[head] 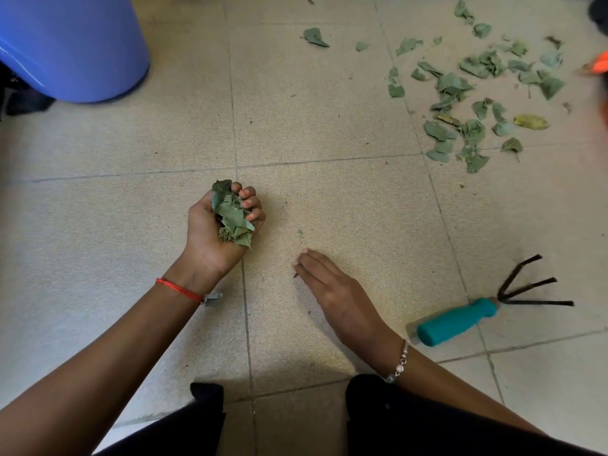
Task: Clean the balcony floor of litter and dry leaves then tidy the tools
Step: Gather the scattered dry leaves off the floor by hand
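My left hand (210, 230) is turned palm up above the tiled floor, its fingers curled round a bunch of dry green leaves (233, 215). My right hand (332, 284) lies low over the tile with fingers straight, their tips at a tiny dark scrap (295, 275). A small leaf crumb (300, 232) sits just beyond it. Several dry leaves (473, 93) lie scattered at the upper right. A hand rake (487, 311) with a teal handle and black prongs rests on the floor right of my right wrist.
A blue plastic bin (72, 44) stands at the upper left, with a dark object (23, 97) beside its base. An orange thing (598, 64) shows at the right edge. My dark-clothed knees (394, 422) fill the bottom.
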{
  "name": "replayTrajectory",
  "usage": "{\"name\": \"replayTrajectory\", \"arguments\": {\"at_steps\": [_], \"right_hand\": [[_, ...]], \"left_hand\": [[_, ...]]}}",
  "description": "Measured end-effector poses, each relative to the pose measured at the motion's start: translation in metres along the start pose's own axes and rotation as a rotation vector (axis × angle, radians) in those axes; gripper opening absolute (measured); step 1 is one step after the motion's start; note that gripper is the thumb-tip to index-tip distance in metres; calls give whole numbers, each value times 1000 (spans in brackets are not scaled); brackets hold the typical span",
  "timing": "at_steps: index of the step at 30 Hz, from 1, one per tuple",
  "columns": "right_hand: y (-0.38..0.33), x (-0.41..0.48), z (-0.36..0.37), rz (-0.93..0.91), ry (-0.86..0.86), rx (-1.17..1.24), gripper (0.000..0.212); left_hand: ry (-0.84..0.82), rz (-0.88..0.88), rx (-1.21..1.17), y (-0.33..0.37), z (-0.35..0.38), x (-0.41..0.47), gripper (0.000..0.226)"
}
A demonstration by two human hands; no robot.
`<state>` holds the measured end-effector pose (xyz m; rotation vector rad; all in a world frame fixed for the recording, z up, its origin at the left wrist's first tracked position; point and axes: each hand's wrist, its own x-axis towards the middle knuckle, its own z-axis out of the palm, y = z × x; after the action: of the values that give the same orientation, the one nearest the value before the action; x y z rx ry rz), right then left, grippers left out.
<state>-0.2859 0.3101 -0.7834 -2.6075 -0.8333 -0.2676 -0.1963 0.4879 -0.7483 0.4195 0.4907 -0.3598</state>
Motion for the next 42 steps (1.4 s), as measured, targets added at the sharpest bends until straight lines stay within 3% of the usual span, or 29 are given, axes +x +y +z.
{"name": "replayTrajectory", "arguments": {"at_steps": [3, 5, 7, 9, 12, 15, 19, 25, 27, 32, 38, 42], "right_hand": [[1, 2, -1, -85, 23, -135, 28], [5, 7, 1, -65, 48, -72, 25], [8, 16, -3, 156, 132, 188, 22], [9, 27, -19, 593, 264, 563, 18], [21, 39, -37, 1186, 265, 1336, 15], [33, 47, -46, 1321, 231, 1831, 13], [37, 55, -53, 1346, 245, 2016, 16], [52, 56, -55, 1305, 43, 1778, 33], [55, 53, -53, 1261, 15, 1660, 29], [46, 39, -48, 964, -10, 1057, 5], [35, 31, -28, 665, -61, 693, 28], [35, 27, -22, 575, -22, 653, 13]], "left_hand": [[21, -3, -3, -3, 1, 0, 15], [23, -1, -2, -4, 2, -1, 17], [22, -3, 0, -7, 2, -2, 19], [14, -7, -4, -8, 3, -3, 20], [11, -11, -6, -8, 4, -3, 20], [19, -14, -9, -9, 5, -2, 17], [22, -19, -4, -12, 6, -2, 15], [23, -19, -8, -11, 5, -1, 18], [26, -18, -9, -11, 4, -1, 19], [20, -19, -17, -10, 3, 0, 18], [20, -18, -11, -11, 3, 0, 17], [19, -19, -10, -11, 4, -1, 14]]}}
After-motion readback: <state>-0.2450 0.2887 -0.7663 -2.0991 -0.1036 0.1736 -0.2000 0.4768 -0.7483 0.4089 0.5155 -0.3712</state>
